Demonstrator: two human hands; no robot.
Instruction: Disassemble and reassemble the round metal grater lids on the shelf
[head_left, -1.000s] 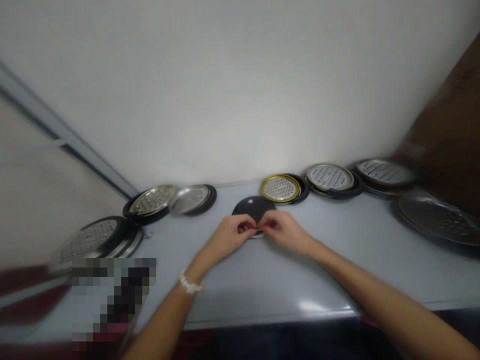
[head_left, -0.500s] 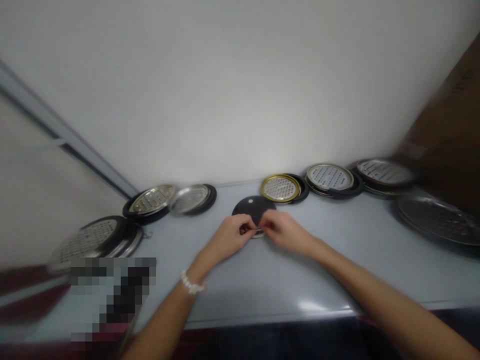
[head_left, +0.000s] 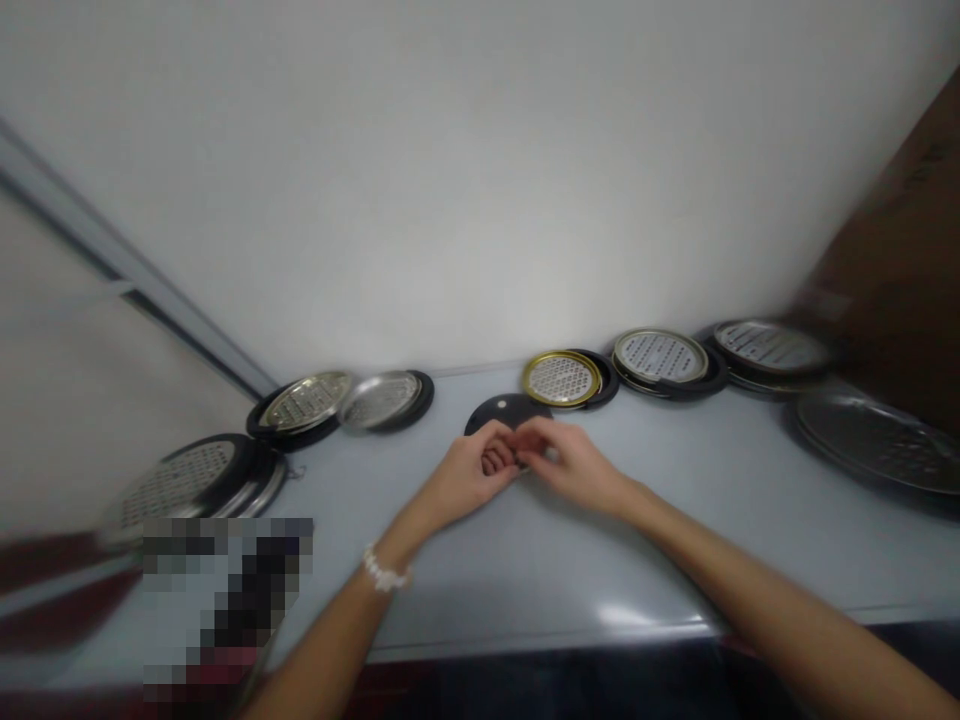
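A dark round disc (head_left: 501,408) with a small pale dot lies in the middle of the table, its near part hidden behind my hands. At its near edge, my left hand (head_left: 480,468) is closed, fingers curled and thumb meeting the fingertips. My right hand (head_left: 566,462) is closed too, its thumb and fingers pinched right beside the left fingertips. What the fingers hold, if anything, is too small and hidden to name. Just beyond my right hand rests a perforated round plate with a gold rim (head_left: 562,379), on a black ring.
Along the wall, perforated metal discs with black rings lie in groups: a silver disc (head_left: 381,400), a stack at the left (head_left: 187,475), a pale disc (head_left: 660,356) at the right. A large dark plate (head_left: 877,440) and a brown cardboard box (head_left: 900,260) stand far right.
My fingers have shifted slightly at the disc's near edge; the left fingers are more curled, and the right fingertips overlap them more. The silvery rim under them is now mostly covered.
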